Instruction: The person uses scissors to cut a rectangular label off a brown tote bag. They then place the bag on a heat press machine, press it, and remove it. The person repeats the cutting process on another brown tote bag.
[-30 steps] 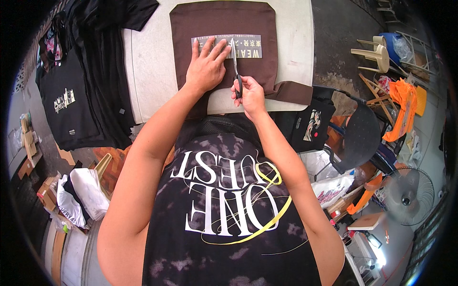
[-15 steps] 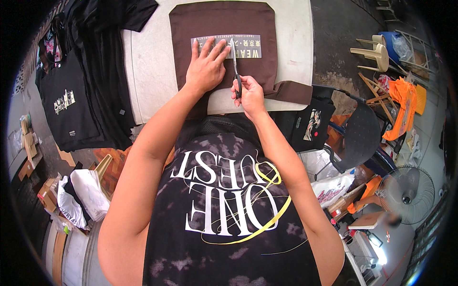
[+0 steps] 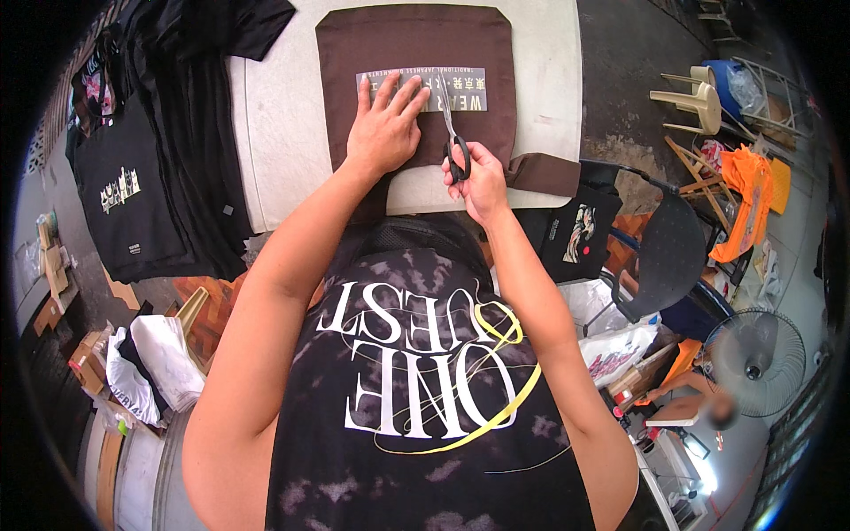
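On the table (image 3: 279, 133), the brown bag (image 3: 354, 40) is lying flat, and the left hand (image 3: 385, 133) is spreading its fingers over the left part of the strip (image 3: 469, 96) on the bag. At the bag's near edge, the right hand (image 3: 479, 181) is gripping the scissors (image 3: 450, 124) by their handles, their blades pointing over the strip. Compared with half a second ago, right hand and scissors are sitting farther right on the bag.

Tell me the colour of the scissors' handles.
Black; the handles show best in the head view, in the right hand.
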`<state>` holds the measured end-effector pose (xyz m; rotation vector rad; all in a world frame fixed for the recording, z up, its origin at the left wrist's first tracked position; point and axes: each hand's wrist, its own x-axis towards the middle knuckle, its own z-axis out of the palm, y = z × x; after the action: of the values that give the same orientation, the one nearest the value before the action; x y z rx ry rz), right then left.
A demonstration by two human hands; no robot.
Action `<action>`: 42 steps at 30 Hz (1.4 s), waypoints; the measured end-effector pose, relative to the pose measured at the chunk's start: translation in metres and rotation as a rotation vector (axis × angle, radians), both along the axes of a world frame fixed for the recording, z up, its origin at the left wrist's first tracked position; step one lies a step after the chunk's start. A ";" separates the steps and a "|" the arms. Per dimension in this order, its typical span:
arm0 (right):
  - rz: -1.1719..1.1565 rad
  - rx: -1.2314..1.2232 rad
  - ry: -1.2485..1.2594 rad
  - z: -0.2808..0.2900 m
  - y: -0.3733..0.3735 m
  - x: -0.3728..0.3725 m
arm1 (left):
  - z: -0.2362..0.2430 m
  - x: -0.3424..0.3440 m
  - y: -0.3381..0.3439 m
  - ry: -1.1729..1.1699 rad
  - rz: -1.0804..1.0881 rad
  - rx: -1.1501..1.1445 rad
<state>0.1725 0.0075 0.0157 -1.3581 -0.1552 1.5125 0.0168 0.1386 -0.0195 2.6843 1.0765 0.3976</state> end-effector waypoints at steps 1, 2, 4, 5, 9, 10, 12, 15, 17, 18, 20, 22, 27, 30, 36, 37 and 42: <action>0.018 -0.004 -0.021 -0.001 0.001 0.001 | 0.000 0.000 0.000 0.001 0.000 0.000; 0.028 -0.004 -0.043 -0.002 0.002 0.002 | 0.000 0.000 0.000 0.002 0.000 -0.001; 0.048 -0.005 -0.088 -0.002 0.002 0.003 | 0.001 -0.001 0.000 0.010 0.001 -0.002; 0.055 -0.008 -0.101 -0.003 0.002 0.003 | 0.001 -0.001 0.000 0.014 0.001 -0.004; 0.071 -0.016 -0.130 -0.004 0.003 0.003 | 0.002 0.000 0.000 0.024 -0.001 -0.011; 0.072 -0.018 -0.133 -0.003 0.003 0.002 | 0.002 0.000 0.000 0.024 -0.001 -0.011; 0.073 -0.025 -0.150 -0.004 0.003 0.002 | 0.003 0.000 0.000 0.027 -0.001 -0.012; 0.085 -0.034 -0.173 -0.004 0.004 0.001 | 0.003 0.000 0.000 0.036 0.000 -0.014; 0.092 -0.037 -0.183 -0.004 0.004 0.001 | 0.002 0.000 -0.001 0.044 0.003 -0.014; 0.094 -0.038 -0.186 -0.004 0.004 0.001 | 0.002 0.000 0.000 0.040 0.003 -0.016; 0.095 -0.037 -0.193 -0.005 0.006 0.001 | 0.001 0.000 0.000 0.032 0.000 -0.019; 0.097 -0.032 -0.199 -0.005 0.009 0.003 | 0.001 0.000 0.000 0.035 0.002 -0.012; 0.099 -0.040 -0.202 -0.008 0.010 0.004 | -0.001 0.000 0.000 0.019 -0.001 0.025; 0.095 -0.038 -0.195 -0.009 0.010 0.004 | 0.000 0.000 0.000 0.022 -0.004 0.005; 0.109 -0.043 -0.205 -0.010 0.013 0.004 | -0.001 0.000 0.001 0.014 -0.002 0.006; 0.113 -0.044 -0.202 -0.009 0.014 0.004 | -0.001 0.000 0.001 0.014 -0.001 0.008; 0.123 -0.040 -0.211 -0.007 0.015 0.004 | -0.001 -0.001 0.001 0.018 -0.003 0.013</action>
<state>0.1769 0.0224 0.0088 -1.5631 -0.3482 1.4770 0.0162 0.1399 -0.0208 2.7056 1.0782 0.3818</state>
